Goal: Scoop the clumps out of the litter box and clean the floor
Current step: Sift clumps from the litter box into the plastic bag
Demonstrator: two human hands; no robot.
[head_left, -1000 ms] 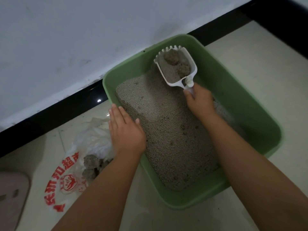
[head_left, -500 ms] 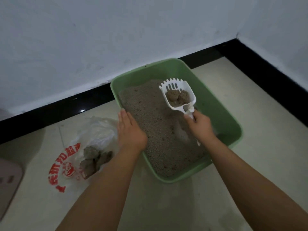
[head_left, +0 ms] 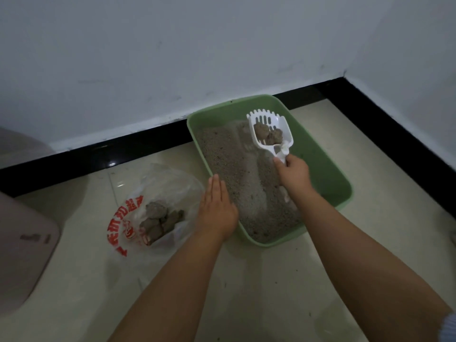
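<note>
bare forearms, hands (head_left: pixel 217 211), striped sleeve edge (head_left: pixel 449 329)

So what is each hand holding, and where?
Right hand grips the scoop by its handle. Left hand holds nothing, resting flat on the box rim.

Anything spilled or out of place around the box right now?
Small dark specks lie scattered on the floor tiles in front of the litter box; they look like stray litter. Clumps sit contained in the scoop and bag.

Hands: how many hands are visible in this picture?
2. The left hand rests flat on the litter box rim; the right hand grips the scoop handle.
</note>
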